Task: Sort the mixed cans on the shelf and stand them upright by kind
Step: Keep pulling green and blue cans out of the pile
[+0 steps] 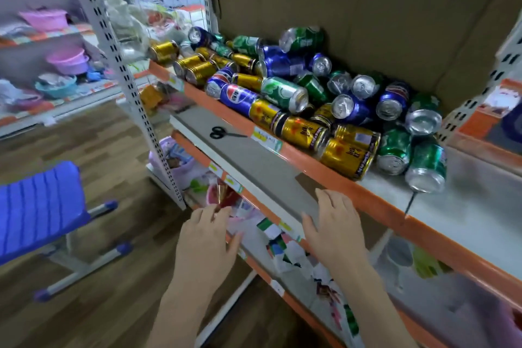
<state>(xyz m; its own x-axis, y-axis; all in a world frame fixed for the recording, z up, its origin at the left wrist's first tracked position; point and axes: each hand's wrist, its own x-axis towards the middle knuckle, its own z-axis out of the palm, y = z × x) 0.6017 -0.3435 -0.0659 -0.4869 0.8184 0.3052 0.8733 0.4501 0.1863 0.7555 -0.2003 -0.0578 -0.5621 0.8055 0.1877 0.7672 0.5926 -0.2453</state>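
— While the cans (305, 93) lay in that heap, had any sorting begun, would you say?

— By my judgement, no. They were piled along the shelf (466, 206) from its left end to about the middle, nearly all on their sides, gold, blue and green mixed together. None that I could make out stood upright in a group of its kind.

— Which lay nearest the person?

— Two gold cans (348, 154) on their sides at the shelf's front edge, touching the orange lip, with green cans (426, 167) just beside them towards the right. Blue cans (238, 96) sat further left along the same edge. The right part of the shelf was bare board.

— And the hands?

— Both empty. The left hand (207, 237) and the right hand (333, 223) hovered below the front edge, over the lower shelf, fingers spread and relaxed, apart from one another and touching no can.

— So what did the next move call for?

— I judged it a reach upward, over the orange lip, to grip one of the front cans round its body and turn it onto its base. The bare right end looked the natural place to start a row. Pulling from the front risked the stacked ones behind rolling down.

— Anything else about?

— Scissors (223, 133) on the lower shelf, cardboard (367, 8) behind the heap, a blue stool (39, 200) off to the left.
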